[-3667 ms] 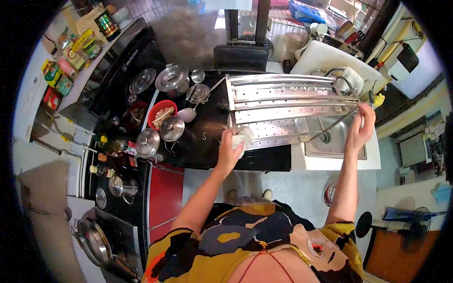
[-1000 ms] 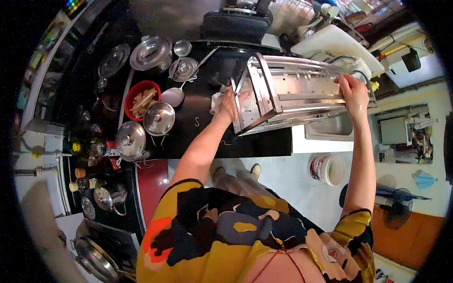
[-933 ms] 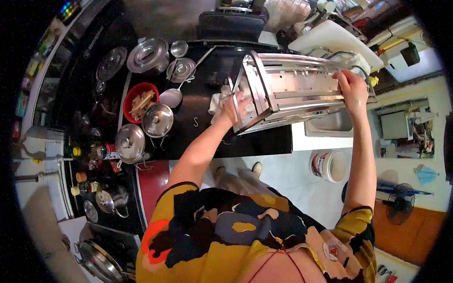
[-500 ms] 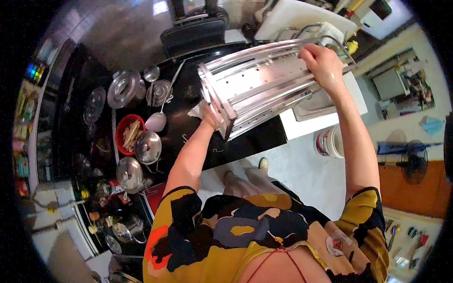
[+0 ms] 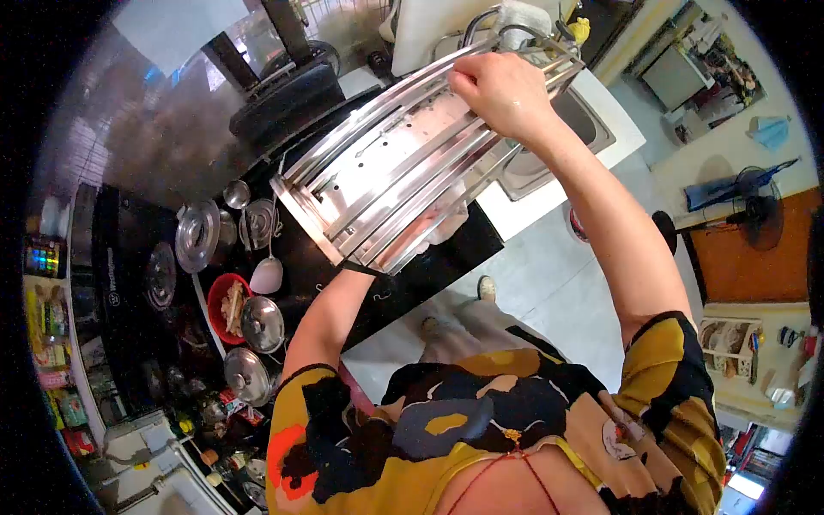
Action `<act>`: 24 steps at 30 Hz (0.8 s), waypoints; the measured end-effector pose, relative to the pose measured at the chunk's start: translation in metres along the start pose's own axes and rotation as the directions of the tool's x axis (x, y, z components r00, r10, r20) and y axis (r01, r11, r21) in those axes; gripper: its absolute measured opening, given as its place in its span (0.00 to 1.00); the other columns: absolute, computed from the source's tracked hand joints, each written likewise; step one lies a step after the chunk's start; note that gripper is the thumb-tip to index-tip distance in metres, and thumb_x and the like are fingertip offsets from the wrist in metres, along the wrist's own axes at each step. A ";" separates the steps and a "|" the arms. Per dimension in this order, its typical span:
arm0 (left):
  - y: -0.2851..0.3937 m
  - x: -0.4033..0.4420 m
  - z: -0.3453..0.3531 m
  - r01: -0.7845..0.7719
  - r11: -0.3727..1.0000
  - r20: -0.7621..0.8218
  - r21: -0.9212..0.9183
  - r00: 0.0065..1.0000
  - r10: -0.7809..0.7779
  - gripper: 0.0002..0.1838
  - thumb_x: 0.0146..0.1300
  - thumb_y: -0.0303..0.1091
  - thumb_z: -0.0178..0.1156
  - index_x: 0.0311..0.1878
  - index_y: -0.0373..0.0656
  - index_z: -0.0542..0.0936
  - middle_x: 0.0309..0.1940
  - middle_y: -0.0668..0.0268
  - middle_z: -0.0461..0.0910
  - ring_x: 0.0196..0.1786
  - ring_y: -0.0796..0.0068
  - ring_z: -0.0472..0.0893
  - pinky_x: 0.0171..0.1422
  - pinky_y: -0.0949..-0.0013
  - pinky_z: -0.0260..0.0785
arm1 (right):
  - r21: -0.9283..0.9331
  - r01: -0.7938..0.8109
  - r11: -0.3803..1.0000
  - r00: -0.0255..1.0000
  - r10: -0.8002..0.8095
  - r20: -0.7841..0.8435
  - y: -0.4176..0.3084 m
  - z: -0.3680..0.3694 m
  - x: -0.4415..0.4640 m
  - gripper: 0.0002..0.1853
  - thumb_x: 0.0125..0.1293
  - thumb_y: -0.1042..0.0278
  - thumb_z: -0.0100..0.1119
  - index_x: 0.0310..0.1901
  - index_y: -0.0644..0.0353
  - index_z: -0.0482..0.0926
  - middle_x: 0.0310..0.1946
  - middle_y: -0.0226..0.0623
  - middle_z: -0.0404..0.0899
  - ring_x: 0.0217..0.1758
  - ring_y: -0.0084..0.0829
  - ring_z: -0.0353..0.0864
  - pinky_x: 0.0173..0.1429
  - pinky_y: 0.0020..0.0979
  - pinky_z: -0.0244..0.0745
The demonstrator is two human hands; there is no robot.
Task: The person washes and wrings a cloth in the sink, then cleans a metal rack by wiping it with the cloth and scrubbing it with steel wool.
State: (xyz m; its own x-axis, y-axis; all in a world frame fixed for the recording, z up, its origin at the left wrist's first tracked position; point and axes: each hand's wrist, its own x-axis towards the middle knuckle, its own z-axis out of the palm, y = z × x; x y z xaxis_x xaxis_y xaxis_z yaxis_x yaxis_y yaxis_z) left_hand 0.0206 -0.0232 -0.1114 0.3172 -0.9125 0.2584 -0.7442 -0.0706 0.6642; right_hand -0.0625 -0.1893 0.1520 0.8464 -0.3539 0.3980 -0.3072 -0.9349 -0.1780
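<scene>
A metal dish rack [image 5: 360, 159] with long rails and a perforated tray is held tilted above the black counter. My right hand [image 5: 506, 93] is closed around its upper rail near the far right end. Below the rack's near side, my left hand [image 5: 422, 233] shows only in part between the rails, with a white cloth [image 5: 451, 221] against it. The rack hides most of those fingers.
Left on the counter are a ladle [image 5: 268, 275], a red bowl [image 5: 225, 311] of pale food pieces, pot lids [image 5: 262, 319] and a glass lid [image 5: 199, 236]. A sink [image 5: 566, 137] lies right. Beyond it, a fan [image 5: 755, 199] stands near the wall.
The rack has shifted left and its tilt has changed, with my right hand still on its rail. My left hand and the cloth have moved right, beneath the rack. The view has turned.
</scene>
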 end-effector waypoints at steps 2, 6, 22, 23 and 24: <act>-0.025 -0.007 -0.023 0.078 0.997 0.002 -0.029 0.997 -0.078 0.26 0.53 0.31 0.58 0.58 0.46 0.71 0.60 0.56 0.70 0.63 0.58 0.68 0.66 0.59 0.60 | 0.008 0.004 1.000 1.000 -0.004 -0.007 0.000 0.001 0.000 0.15 0.58 0.56 0.47 0.33 0.52 0.83 0.30 0.42 0.82 0.36 0.45 0.82 0.40 0.45 0.76; -0.066 -0.005 -0.040 0.231 0.973 -0.151 0.002 0.962 -0.228 0.27 0.53 0.31 0.58 0.59 0.45 0.71 0.60 0.56 0.70 0.63 0.58 0.68 0.66 0.59 0.59 | 0.014 0.012 1.000 1.000 -0.012 0.000 -0.001 0.000 0.001 0.15 0.58 0.56 0.47 0.31 0.53 0.83 0.28 0.45 0.81 0.34 0.46 0.82 0.40 0.46 0.76; -0.050 -0.044 -0.035 0.160 0.984 0.006 -0.076 0.987 -0.160 0.29 0.53 0.31 0.58 0.62 0.42 0.68 0.61 0.57 0.70 0.64 0.62 0.67 0.67 0.59 0.58 | 0.025 0.039 0.999 0.995 -0.036 -0.093 0.003 0.009 0.002 0.16 0.58 0.56 0.47 0.30 0.55 0.83 0.27 0.46 0.82 0.34 0.46 0.83 0.40 0.46 0.78; -0.060 -0.048 -0.039 0.206 0.977 -0.057 -0.062 0.976 -0.209 0.29 0.53 0.31 0.58 0.62 0.42 0.68 0.61 0.58 0.70 0.64 0.63 0.67 0.67 0.60 0.58 | 0.024 0.038 0.999 0.994 -0.036 -0.099 0.002 0.007 0.001 0.16 0.58 0.56 0.47 0.31 0.55 0.83 0.28 0.46 0.82 0.35 0.46 0.83 0.40 0.47 0.78; -0.066 -0.051 -0.040 0.243 0.969 -0.130 -0.049 0.960 -0.248 0.29 0.54 0.31 0.58 0.62 0.42 0.68 0.61 0.58 0.70 0.64 0.63 0.67 0.67 0.60 0.58 | -0.063 0.001 0.998 0.999 -0.003 -0.035 -0.002 0.005 0.001 0.14 0.63 0.58 0.49 0.38 0.52 0.84 0.30 0.38 0.83 0.34 0.36 0.83 0.39 0.36 0.77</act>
State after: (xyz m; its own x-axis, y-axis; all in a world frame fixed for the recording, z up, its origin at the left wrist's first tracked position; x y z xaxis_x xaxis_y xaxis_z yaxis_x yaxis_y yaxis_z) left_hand 0.0769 0.0441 -0.1402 0.5652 -0.8062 0.1746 -0.6150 -0.2707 0.7406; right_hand -0.0595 -0.1879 0.1481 0.8314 -0.3515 0.4303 -0.3329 -0.9352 -0.1209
